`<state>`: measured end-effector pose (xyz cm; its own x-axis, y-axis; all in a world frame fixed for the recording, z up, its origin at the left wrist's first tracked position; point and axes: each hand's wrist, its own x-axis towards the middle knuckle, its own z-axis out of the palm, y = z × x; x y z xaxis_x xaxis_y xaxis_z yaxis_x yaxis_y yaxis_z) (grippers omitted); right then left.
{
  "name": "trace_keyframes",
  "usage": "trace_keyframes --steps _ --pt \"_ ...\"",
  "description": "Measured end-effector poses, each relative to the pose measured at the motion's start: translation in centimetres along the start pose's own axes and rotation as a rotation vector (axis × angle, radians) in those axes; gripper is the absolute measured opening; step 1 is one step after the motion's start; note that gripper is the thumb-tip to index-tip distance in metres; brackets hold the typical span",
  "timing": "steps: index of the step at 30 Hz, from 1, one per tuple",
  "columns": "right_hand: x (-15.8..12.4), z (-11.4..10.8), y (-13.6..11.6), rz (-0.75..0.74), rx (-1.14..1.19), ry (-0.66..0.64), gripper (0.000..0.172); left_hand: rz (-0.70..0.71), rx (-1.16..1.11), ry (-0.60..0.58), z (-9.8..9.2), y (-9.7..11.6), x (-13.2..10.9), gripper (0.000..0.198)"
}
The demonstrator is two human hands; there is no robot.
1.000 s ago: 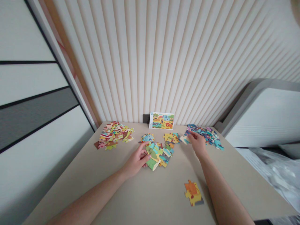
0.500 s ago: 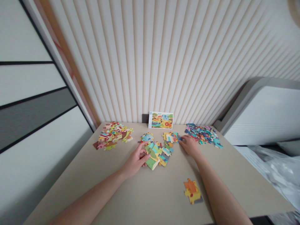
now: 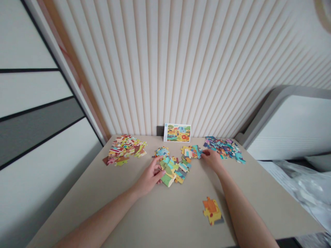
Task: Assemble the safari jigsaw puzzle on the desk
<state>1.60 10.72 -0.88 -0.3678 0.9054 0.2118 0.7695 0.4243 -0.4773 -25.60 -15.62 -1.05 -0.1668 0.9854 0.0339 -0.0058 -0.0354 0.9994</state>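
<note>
Left hand (image 3: 150,176) sat half-curled right beside the middle pile of jigsaw pieces (image 3: 172,171), fingers loosely apart, pinching nothing; right hand (image 3: 212,160) was down on a teal piece (image 3: 198,151), couldn't tell if it pinched, picture card (image 3: 177,132) propped behind

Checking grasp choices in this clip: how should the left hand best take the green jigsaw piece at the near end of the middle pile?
Probably pinch the green jigsaw piece by its near end, with the left hand coming from the person's side. That end juts out from the pile onto the bare tabletop, leaving room for the fingers, while its far end meets the pile.
</note>
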Motion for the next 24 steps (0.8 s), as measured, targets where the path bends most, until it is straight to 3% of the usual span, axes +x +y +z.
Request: trace_keyframes --steps 7,13,16,21,24 --pt "0.2 -2.0 0.1 0.065 0.130 0.215 0.039 -0.007 0.002 -0.005 0.1 0.4 -0.1 0.062" --pt "0.1 -2.5 0.0 0.074 0.152 0.317 0.043 0.002 -0.009 -0.009 0.0 0.2 -0.1 0.063" --pt "0.3 -2.0 0.2 0.083 0.193 0.319 0.045 -0.003 -0.008 -0.011 0.0 0.2 -0.1 0.062" --pt "0.7 -0.3 0.3 0.078 0.476 0.219 0.054 -0.005 -0.002 -0.019 0.0 0.3 -0.1 0.061" --pt "0.7 0.4 0.0 0.062 0.529 0.179 0.053 0.002 -0.011 -0.030 -0.1 0.1 -0.1 0.062"
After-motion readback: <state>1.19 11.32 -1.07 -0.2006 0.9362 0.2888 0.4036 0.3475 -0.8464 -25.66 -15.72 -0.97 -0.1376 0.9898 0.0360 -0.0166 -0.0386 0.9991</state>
